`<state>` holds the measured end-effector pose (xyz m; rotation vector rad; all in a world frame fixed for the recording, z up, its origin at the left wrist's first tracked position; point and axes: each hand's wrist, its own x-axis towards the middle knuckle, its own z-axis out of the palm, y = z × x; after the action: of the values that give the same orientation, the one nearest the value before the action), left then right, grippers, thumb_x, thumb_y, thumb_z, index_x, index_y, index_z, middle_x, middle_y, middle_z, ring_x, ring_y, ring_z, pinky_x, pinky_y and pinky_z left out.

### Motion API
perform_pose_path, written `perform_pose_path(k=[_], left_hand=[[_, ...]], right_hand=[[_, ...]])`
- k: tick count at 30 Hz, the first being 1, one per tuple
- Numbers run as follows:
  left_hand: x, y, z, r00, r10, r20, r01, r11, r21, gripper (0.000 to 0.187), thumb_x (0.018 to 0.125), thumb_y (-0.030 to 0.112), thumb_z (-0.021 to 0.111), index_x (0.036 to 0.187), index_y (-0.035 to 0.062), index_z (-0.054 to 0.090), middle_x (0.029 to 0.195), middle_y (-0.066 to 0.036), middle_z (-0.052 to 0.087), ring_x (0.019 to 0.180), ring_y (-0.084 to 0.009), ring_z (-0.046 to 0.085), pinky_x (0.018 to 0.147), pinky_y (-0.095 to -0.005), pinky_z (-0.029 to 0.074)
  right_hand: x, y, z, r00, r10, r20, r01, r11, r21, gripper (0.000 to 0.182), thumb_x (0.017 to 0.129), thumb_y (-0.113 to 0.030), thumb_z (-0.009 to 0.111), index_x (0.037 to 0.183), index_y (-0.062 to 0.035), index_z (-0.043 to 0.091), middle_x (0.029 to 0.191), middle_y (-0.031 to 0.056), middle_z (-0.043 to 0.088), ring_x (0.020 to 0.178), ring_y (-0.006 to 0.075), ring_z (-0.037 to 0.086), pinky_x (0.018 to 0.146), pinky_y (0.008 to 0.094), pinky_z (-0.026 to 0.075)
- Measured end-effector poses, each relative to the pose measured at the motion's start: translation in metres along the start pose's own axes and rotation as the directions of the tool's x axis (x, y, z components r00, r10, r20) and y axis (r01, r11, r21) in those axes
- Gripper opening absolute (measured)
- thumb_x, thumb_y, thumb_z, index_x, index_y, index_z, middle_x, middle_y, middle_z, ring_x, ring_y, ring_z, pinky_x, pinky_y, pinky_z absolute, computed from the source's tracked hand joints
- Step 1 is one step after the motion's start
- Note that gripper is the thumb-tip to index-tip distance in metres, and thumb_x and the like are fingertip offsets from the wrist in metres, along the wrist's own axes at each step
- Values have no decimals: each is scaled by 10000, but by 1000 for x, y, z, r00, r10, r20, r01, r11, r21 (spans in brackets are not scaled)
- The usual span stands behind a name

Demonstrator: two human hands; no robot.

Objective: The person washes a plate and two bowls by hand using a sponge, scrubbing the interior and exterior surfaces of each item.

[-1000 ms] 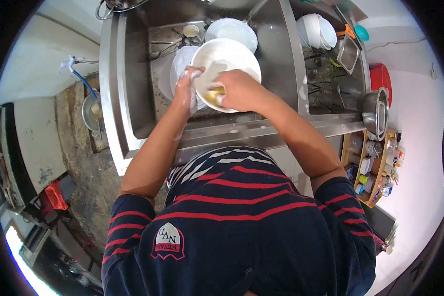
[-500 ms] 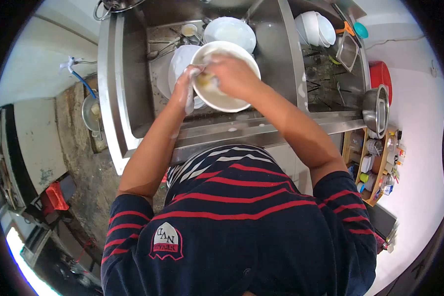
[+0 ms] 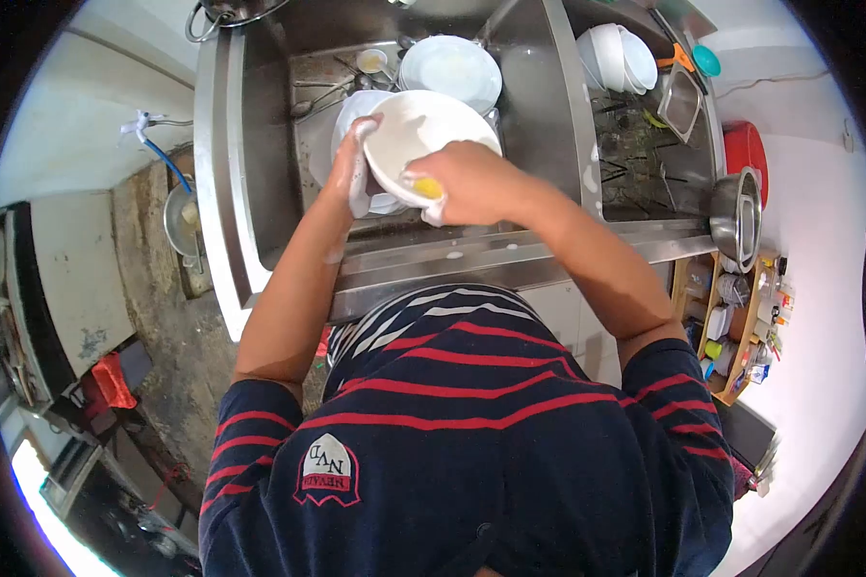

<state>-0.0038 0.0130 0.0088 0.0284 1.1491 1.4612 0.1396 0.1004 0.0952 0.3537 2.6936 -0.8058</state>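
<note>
A white bowl (image 3: 419, 125) is tilted above the left sink basin. My left hand (image 3: 354, 168), with suds on it, grips the bowl's left rim. In my right hand (image 3: 473, 183) is a yellow sponge (image 3: 427, 188), pressed against the bowl's near rim. Suds show around these fingers too. Behind the bowl lies a stack of white plates (image 3: 450, 72). More white dishes (image 3: 354, 108) sit partly hidden beneath it. Spoons and other cutlery (image 3: 325, 96) lie at the basin's left, near a small cup (image 3: 370, 62).
The steel sink's front edge (image 3: 433, 264) runs between my body and the basin. In the right compartment stand white bowls (image 3: 614, 58) and a square metal tray (image 3: 680, 104). A steel basin (image 3: 736, 219) hangs at the right end. A pot (image 3: 231, 10) is at the back left corner.
My right hand has moved from inside the bowl to its near rim, bringing the sponge into clearer view. The bowl has tipped and shifted slightly, still in my left hand.
</note>
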Motion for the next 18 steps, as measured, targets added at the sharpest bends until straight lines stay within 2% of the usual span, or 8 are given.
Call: perform_pose_path(k=[2,3,6,8,10,11,15,18], left_hand=[[4,8,-15,992,-67,104,64,997,30,650,845,556,522,1261,56,518,1051,-151,625,859,-270,617,720,-389,503],[5,11,-20,968,-137,212,126,990,65,694,850,587,524,1287,49,500,1073,-161,625,894,-281,618,743,-402,503],[4,6,-5,994,105,-4,-102,973,209,732,848,619,532,1306,49,485,1125,-180,614,987,-309,605,825,-406,481],[-12,9,4,988,154,-17,-153,986,59,665,866,535,553,1307,42,481,1189,-174,592,1099,-300,568,921,-403,448],[-23,13,4,943,184,279,-104,955,-278,622,850,451,597,1301,37,482,1249,-151,566,1143,-280,543,986,-406,419],[2,-3,-21,769,308,560,-11,882,-470,605,807,343,663,1296,34,484,1293,-136,538,1210,-269,502,1049,-414,380],[-3,3,-26,702,306,643,89,858,-506,605,812,284,648,1341,60,459,1376,-177,463,1306,-339,406,1087,-491,335],[-19,12,-23,748,296,594,70,855,-514,657,782,254,691,1332,15,423,1285,-157,539,1207,-297,513,1055,-449,390]], right_hand=[[0,21,-8,978,-127,-163,166,953,253,487,640,-240,759,1079,-57,653,932,170,678,865,302,659,810,375,505],[1,31,-19,989,-39,-142,100,887,451,497,652,-217,772,1092,-28,638,948,130,677,866,243,650,811,356,508],[-20,48,-46,989,101,-112,65,380,923,579,663,-188,788,1167,11,582,1045,72,654,902,183,635,830,346,520],[-26,59,-44,984,101,-149,105,349,931,660,664,-176,775,1238,29,521,1108,118,636,958,208,635,837,347,532],[-27,59,-41,927,97,-362,357,68,932,618,709,-189,761,1230,47,526,1086,120,645,945,199,651,835,314,540],[-26,59,-43,917,116,-382,386,-6,923,608,747,-205,740,1260,28,509,1108,130,640,991,211,646,866,347,540],[-9,94,-17,932,213,-295,348,-286,893,511,867,-260,652,1267,18,501,1159,147,611,1052,221,616,907,362,513],[0,87,-4,866,477,-150,280,-214,936,412,879,-202,636,1216,16,539,1108,139,634,991,217,640,868,358,528]])
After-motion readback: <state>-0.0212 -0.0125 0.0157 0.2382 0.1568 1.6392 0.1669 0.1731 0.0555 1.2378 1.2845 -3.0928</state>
